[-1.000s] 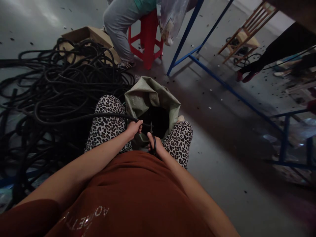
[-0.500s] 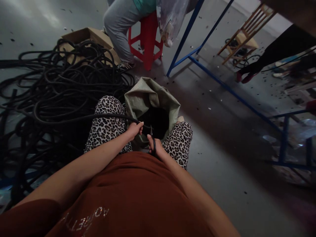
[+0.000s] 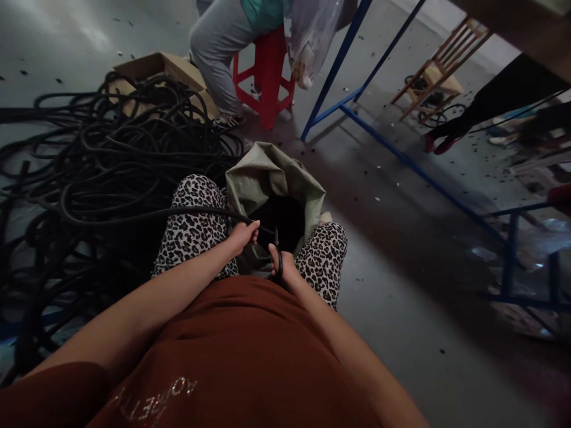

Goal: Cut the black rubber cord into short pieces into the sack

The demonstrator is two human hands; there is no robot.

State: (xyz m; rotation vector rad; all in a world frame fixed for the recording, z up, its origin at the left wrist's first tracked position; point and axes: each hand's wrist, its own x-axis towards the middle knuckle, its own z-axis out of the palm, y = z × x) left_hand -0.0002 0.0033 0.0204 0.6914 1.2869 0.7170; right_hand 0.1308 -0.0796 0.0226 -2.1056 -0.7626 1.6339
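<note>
A long black rubber hose or cord point(image 3: 187, 211) runs from the left across my left knee. Near its end it is gripped by my left hand point(image 3: 244, 235), fingers closed, over the near rim of an open sack point(image 3: 259, 160). My right hand point(image 3: 284, 264) is closed round the black handles of a pair of scissors point(image 3: 279, 255). Their blades point up and away from me, just right of the cord's end. Whether the blades touch the cord I cannot tell. The grey-green sack stands between my knees, its inside dark.
Tangled black cord point(image 3: 116, 142) is heaped on the left, partly over a cardboard box point(image 3: 178, 68). Ahead, a person in grey trousers point(image 3: 218, 47) sits on a red stool point(image 3: 270, 77). A blue metal frame point(image 3: 383, 134) spans the right; a wooden chair point(image 3: 439, 71) stands beyond.
My right hand and the scissors have shifted slightly right, a little away from my left hand. My left hand keeps its hold on the cord. The view has tilted slightly.
</note>
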